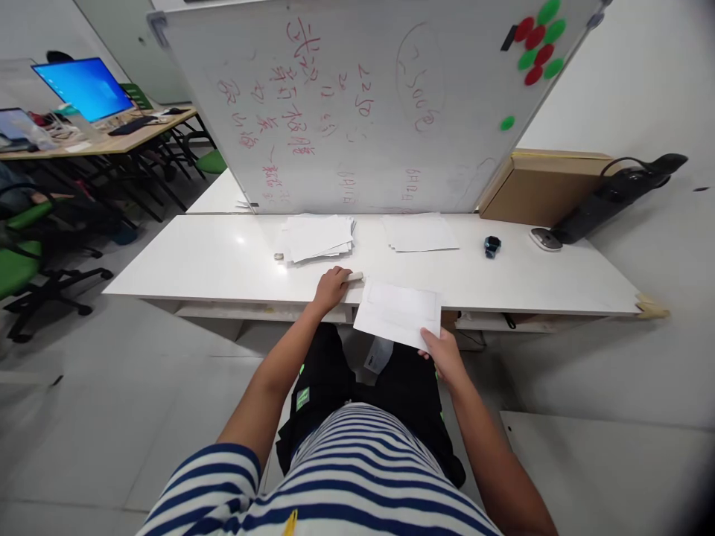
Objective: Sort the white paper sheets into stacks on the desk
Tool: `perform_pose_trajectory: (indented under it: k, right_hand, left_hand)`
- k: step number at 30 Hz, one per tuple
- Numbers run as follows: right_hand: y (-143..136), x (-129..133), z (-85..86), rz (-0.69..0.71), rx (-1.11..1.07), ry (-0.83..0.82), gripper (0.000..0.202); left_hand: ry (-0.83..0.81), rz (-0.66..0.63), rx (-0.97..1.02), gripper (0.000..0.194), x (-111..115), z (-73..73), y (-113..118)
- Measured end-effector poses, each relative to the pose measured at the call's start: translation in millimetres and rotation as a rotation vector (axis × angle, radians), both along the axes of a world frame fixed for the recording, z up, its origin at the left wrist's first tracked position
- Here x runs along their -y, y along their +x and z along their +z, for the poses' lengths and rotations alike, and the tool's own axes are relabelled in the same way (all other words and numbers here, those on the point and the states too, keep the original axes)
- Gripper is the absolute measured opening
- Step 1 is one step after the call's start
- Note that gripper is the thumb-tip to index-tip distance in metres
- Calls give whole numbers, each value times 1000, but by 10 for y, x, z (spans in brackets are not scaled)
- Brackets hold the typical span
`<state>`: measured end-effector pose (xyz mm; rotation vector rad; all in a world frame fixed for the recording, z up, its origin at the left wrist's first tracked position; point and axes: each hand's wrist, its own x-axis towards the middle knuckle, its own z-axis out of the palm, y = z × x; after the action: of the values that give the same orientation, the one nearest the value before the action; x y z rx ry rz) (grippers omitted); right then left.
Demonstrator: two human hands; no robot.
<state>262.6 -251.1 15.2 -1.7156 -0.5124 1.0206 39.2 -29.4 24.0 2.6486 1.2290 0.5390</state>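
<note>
My right hand pinches the lower right corner of a white sheet of paper, thumb on top. The sheet is held out over the table's front edge, above my lap; faint lines show on it. At the table's edge, my left hand is closed around a short white stick-shaped thing, whose end points toward the sheet's upper left corner. Its exact kind is too small to tell. Beyond my left hand lies an uneven stack of white papers. A thinner paper pile rests to its right.
The white table has an open shelf beneath. A whiteboard with red writing stands behind. A small beige object lies by the stack. On the right are a dark watch-like object, a mouse, a black bottle and a cardboard box.
</note>
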Motion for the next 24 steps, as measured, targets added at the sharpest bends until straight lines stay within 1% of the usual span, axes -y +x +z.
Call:
perform_pose_trajectory:
  k: [3,7,11,14,16,18,21,24]
  right_hand:
    - [94,-196,16,58,82,-14,23]
    - [137,-365,6,109,130,-34,26]
    - [55,-423,-31,140,85,-17,28]
    - [-26,-413,-56,142,15,25,27]
    - [-65,-396,-58,133,-27,44,26]
    - [-85,-380,-51,130,-63,51,25]
    - [-82,-365,-36,137,-92,52,26]
    - [-55,-355,-34,149,-96,49,27]
  left_hand:
    - [-66,-34,-11,33,-76,47,-9]
    - [-177,-104,-47,35,-216,164,-40]
    - [-277,-148,-89,41,-267,292,-84]
    - [-342,-145,-4,48,-255,371,-63]
    - [-339,-108,85,49,-258,410,6]
    - [-299,-43,121,51,-285,435,119]
    - [-235,8,75,52,-353,433,319]
    - [-209,7,26,48,-409,373,477]
